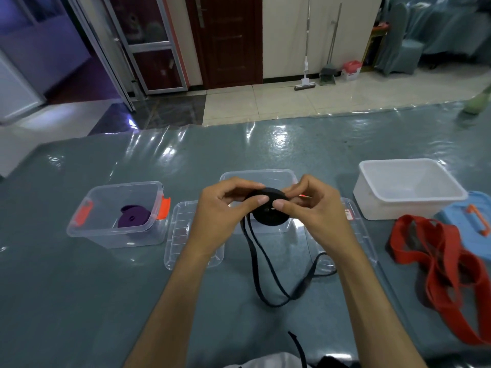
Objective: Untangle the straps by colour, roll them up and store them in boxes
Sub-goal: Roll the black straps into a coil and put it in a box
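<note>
While both hands meet above the middle of the worktop (79,301), the scene reads as follows.

Black strap roll (269,211): a flat coil held up between the two hands, in front of the middle clear box (259,176); its loose tail (268,274) hangs down and loops on the worktop toward the person.
Left hand (220,208): fingers curled, thumb and fingertips pinching the left edge of the coil.
Right hand (313,205): fingers curled, thumb pressed on the coil's face, fingertips on its upper right edge.
Purple strap (131,217): rolled up, lying inside the left clear box (117,213), which has orange clips.
Red strap (446,264): a loose tangle on the worktop at the right, well apart from both hands, partly over a blue lid (475,224) with an orange handle.
White tub (409,187): open, behind the red strap.
Clear lids: one (180,235) between the left and middle boxes, another (356,235) just right of the right hand.
</note>
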A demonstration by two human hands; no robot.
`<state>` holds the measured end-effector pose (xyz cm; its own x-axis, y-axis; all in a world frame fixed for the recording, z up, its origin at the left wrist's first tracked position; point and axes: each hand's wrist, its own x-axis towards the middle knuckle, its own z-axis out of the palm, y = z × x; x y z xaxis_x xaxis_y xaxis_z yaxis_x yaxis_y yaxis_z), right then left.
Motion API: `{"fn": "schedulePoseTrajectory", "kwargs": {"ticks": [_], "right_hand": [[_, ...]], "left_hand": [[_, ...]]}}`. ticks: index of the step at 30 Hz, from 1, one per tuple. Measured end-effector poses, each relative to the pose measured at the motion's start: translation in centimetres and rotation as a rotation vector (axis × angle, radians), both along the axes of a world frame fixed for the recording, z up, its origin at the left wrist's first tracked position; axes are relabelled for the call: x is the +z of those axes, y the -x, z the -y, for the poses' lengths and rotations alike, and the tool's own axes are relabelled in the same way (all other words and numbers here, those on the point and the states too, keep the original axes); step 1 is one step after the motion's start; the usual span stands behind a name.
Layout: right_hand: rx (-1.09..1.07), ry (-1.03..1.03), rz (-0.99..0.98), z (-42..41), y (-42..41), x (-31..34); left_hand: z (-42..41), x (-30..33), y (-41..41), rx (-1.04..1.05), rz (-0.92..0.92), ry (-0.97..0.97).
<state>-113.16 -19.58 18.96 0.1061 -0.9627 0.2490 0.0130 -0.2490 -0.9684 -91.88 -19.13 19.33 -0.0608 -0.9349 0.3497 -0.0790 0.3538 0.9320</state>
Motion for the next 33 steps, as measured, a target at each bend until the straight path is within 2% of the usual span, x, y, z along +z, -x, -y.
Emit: {"fn": "schedulePoseTrajectory", "kwargs": {"ticks": [5,8,10,14,19,24,28,33], "right_hand": [[-0.101,0.103,-0.015,0.5,-0.2,-0.3],[-0.015,0.065,-0.016,0.7,-0.3,-0.4],[0.016,0.081,-0.018,1.0,-0.4,-0.3],[-0.130,0.172,0.050,1.5,-1.0,-0.1],[0.008,0.078,0.102,2.4,-1.4,-0.5],[-0.040,0.117,0.123,3.3,-2.1,-0.4],[0.026,0.067,0.071,4.1,-2.4,-1.1],[-0.128,0.135,0.132,4.2,-3.2,-1.4]], "left_hand": [[0.5,-0.3,0.2,-0.061,-0.036,-0.018],[1.0,-0.4,-0.4,-0.029,-0.002,0.013],[1.0,-0.6,-0.2,0.011,-0.045,0.011],[1.6,-0.8,-0.2,-0.058,-0.103,0.016],[2.5,-0.8,-1.0,0.026,-0.086,0.029],[3.1,-0.8,-1.0,0.000,-0.163,-0.001],[3.7,-1.0,-1.5,0.042,-0.060,0.020],[3.7,-1.3,-0.7,0.010,-0.142,-0.002]]}}
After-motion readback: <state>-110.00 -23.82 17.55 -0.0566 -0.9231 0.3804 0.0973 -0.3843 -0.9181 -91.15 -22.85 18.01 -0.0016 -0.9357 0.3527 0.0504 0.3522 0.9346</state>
